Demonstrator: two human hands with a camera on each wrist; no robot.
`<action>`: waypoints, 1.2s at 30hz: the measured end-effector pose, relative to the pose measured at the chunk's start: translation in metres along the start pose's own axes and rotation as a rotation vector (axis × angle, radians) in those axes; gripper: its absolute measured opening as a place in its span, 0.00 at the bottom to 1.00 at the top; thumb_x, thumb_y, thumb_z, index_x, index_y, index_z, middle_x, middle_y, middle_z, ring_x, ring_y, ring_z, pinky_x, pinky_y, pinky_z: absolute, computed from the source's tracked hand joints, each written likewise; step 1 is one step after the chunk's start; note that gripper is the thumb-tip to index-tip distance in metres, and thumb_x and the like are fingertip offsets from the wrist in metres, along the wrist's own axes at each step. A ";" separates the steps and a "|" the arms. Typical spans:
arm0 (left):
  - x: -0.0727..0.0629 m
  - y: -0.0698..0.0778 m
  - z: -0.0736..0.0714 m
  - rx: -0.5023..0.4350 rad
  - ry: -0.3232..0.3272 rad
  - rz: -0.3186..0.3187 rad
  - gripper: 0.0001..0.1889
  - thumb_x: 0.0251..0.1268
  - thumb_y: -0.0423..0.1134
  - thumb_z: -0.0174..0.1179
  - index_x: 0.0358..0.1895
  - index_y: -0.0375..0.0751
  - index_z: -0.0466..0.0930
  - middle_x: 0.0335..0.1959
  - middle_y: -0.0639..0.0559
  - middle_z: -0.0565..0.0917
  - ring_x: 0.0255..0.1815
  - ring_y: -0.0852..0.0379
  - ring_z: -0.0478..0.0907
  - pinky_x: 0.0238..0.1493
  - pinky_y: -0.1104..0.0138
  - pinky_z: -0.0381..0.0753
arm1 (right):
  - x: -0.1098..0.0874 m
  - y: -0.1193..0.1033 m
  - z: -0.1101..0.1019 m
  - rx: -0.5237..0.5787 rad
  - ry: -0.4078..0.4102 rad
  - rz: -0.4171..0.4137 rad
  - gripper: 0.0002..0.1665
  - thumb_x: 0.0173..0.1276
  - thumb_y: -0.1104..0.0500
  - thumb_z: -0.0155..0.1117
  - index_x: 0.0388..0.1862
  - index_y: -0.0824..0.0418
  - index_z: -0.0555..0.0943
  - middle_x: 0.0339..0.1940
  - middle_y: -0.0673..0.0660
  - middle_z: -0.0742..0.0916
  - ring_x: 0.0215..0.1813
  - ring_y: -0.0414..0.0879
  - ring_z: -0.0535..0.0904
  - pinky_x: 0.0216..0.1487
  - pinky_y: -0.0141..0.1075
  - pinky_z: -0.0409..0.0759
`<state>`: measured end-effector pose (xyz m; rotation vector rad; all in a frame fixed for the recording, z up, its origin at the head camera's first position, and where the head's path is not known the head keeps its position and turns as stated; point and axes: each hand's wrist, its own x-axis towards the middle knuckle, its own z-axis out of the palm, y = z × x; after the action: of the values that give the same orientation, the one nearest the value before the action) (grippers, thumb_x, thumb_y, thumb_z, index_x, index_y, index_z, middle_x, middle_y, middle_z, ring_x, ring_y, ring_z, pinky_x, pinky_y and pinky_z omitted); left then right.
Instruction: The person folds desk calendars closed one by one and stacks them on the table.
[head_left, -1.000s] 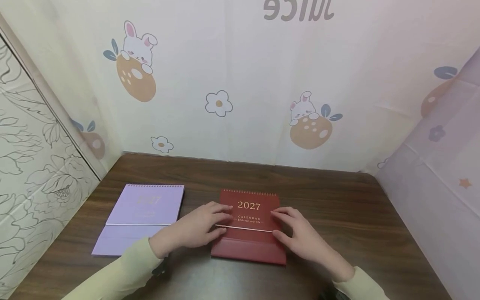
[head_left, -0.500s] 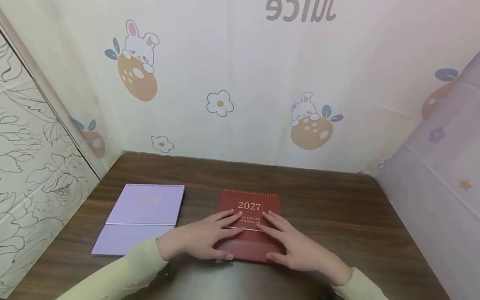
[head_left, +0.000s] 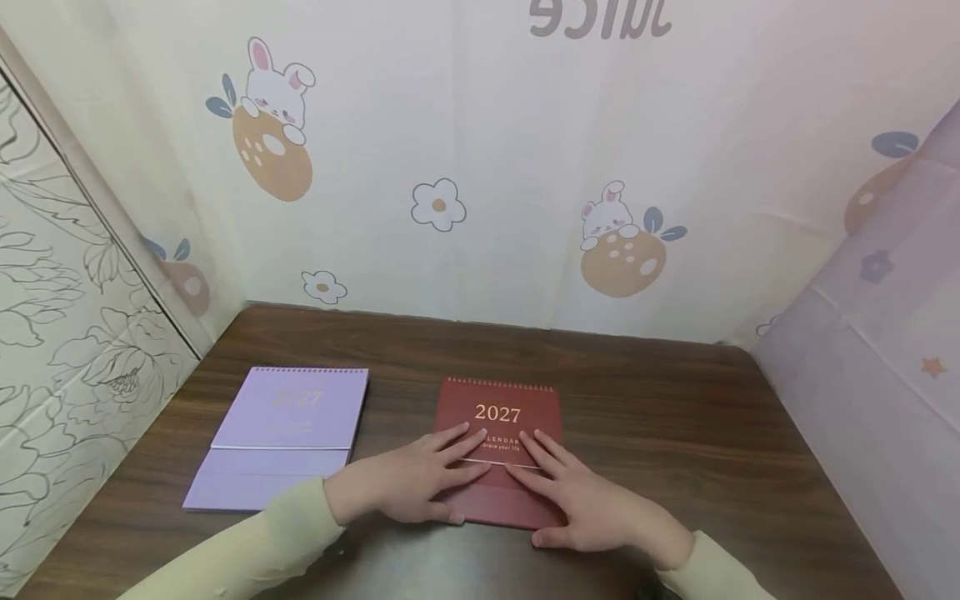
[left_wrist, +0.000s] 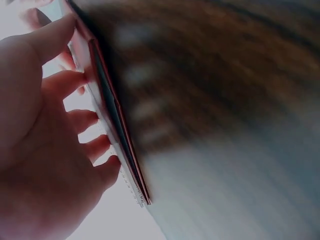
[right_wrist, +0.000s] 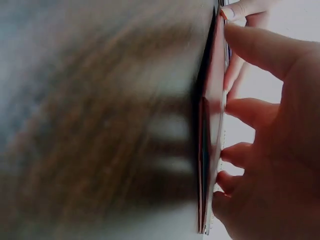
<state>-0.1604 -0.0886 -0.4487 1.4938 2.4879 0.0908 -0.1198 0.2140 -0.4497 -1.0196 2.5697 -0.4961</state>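
A dark red 2027 desk calendar (head_left: 498, 414) lies flat on the wooden table, its spiral binding along the far edge. My left hand (head_left: 411, 483) rests on its left part, fingers spread, the thumb at the near edge. On the right part lies my right hand (head_left: 596, 504), also with spread fingers and its thumb by the near edge. Both wrist views show fingertips touching the cover of the red calendar (left_wrist: 107, 107), whose layers gape slightly along the side. In the right wrist view the fingers of the right hand (right_wrist: 280, 130) press its cover from above.
A lilac 2027 calendar (head_left: 288, 417) lies flat at the left, near my left forearm. The brown wooden table (head_left: 675, 417) ends at a patterned curtain (head_left: 495, 125) behind it, with more hanging cloth at both sides.
My hands have moved from the calendar's side edges onto its cover, closer together and nearer the front edge. The red calendar has stayed almost in place.
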 end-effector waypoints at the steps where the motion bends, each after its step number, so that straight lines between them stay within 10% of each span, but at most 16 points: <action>1: 0.000 0.001 -0.001 0.006 -0.008 -0.002 0.37 0.73 0.67 0.45 0.79 0.56 0.55 0.82 0.48 0.42 0.80 0.42 0.39 0.74 0.50 0.54 | 0.000 0.000 0.000 0.003 -0.017 0.002 0.49 0.66 0.37 0.66 0.81 0.46 0.57 0.83 0.58 0.47 0.81 0.60 0.37 0.66 0.61 0.65; 14: 0.002 0.006 0.001 -0.023 -0.090 -0.067 0.38 0.72 0.69 0.41 0.81 0.59 0.50 0.82 0.48 0.37 0.81 0.44 0.31 0.74 0.45 0.51 | 0.005 -0.003 -0.006 0.063 -0.111 0.037 0.51 0.64 0.36 0.66 0.81 0.46 0.57 0.83 0.59 0.45 0.80 0.62 0.35 0.67 0.67 0.58; 24: 0.006 0.003 0.001 0.003 0.047 -0.047 0.35 0.70 0.67 0.50 0.76 0.58 0.63 0.80 0.48 0.53 0.79 0.44 0.49 0.70 0.50 0.63 | 0.004 0.009 -0.006 0.021 0.019 0.046 0.36 0.69 0.41 0.64 0.74 0.43 0.70 0.81 0.54 0.58 0.80 0.55 0.49 0.67 0.56 0.68; 30: 0.008 -0.007 -0.009 -0.021 0.215 -0.058 0.21 0.68 0.57 0.61 0.57 0.51 0.83 0.56 0.55 0.77 0.55 0.58 0.72 0.55 0.61 0.78 | 0.003 0.011 -0.015 -0.005 0.143 0.102 0.26 0.70 0.45 0.65 0.65 0.50 0.80 0.70 0.52 0.76 0.69 0.49 0.70 0.63 0.51 0.74; 36: 0.004 -0.017 -0.015 -0.051 0.284 -0.258 0.12 0.67 0.55 0.63 0.36 0.52 0.81 0.31 0.62 0.74 0.32 0.63 0.71 0.30 0.66 0.76 | -0.002 0.021 -0.019 -0.049 0.316 0.157 0.15 0.67 0.51 0.71 0.52 0.49 0.85 0.48 0.42 0.85 0.51 0.38 0.79 0.52 0.43 0.81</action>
<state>-0.1805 -0.0917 -0.4376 1.1983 2.8549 0.3395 -0.1390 0.2333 -0.4413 -0.7990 2.9236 -0.5963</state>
